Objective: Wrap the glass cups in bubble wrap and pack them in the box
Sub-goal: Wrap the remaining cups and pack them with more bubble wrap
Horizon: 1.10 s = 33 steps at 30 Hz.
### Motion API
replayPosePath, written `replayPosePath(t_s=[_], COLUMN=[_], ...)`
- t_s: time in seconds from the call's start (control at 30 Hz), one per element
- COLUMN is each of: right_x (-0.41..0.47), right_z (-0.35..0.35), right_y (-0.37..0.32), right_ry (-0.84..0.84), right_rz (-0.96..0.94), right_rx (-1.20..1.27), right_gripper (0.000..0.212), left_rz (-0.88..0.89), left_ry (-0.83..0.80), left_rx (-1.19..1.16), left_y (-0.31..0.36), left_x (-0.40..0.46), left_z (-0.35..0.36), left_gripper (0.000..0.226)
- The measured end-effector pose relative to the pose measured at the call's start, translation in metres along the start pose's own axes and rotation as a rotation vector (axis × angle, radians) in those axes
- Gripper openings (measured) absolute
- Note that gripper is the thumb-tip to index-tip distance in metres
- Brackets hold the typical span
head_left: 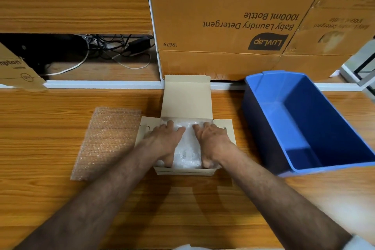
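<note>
A small open cardboard box (pixel 186 97) lies in the middle of the wooden table, its lid flap standing up at the back. Inside it lies a bundle of bubble wrap (pixel 187 148); the cups within cannot be made out. My left hand (pixel 166 142) rests on the left half of the bundle with fingers fairly straight. My right hand (pixel 211 140) presses on the right half in the same way. Both thumbs dip inside the box near its front wall. A loose sheet of bubble wrap (pixel 107 142) lies flat on the table left of the box.
A blue plastic bin (pixel 263 107) with nothing visible inside stands right of the box. Large brown cartons (pixel 233 16) rise behind it at the back. A recess with tangled cables (pixel 113 46) is at the back left, and a torn carton piece (pixel 16 71) at the far left.
</note>
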State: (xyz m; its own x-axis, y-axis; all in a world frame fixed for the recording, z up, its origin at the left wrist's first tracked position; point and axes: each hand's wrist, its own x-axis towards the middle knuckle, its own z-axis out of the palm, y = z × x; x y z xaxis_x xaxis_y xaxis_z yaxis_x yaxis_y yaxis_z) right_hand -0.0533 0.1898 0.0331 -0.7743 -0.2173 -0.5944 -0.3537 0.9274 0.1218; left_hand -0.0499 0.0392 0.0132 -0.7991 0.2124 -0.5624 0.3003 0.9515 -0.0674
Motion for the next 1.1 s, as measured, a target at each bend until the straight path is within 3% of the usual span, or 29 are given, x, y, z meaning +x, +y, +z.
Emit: replayPosePath(t_s=[0.33,0.47,0.6,0.87,1.1], right_x=[-0.001,-0.007,-0.018,0.002,0.015], right_z=[0.005,0.008,0.012,0.02,0.028], right_y=[-0.01,-0.014,-0.013,-0.014,-0.021], right_ry=[0.003,-0.034,0.111,0.096,0.08], right_rz=[-0.007,0.0,0.052,0.062,0.03], right_rx=[-0.045,0.067,0.077,0.012,-0.092], right_gripper=[0.118,0.12,0.097,0.101,0.099], left_rz=[-0.028,-0.016,-0.068,-0.102,-0.064], left_ry=[0.009,-0.013,0.073,0.118,0.107], left_rx=[-0.12,-0.14,-0.004,0.247,0.14], left_y=[0.008,0.005,-0.003,0.005,0.009], left_x=[-0.005,-0.018,-0.025,-0.014,-0.014], left_z=[-0.003,-0.007,-0.009,0.001,0.003], left_gripper=[0.129,0.114,0.096,0.107,0.11])
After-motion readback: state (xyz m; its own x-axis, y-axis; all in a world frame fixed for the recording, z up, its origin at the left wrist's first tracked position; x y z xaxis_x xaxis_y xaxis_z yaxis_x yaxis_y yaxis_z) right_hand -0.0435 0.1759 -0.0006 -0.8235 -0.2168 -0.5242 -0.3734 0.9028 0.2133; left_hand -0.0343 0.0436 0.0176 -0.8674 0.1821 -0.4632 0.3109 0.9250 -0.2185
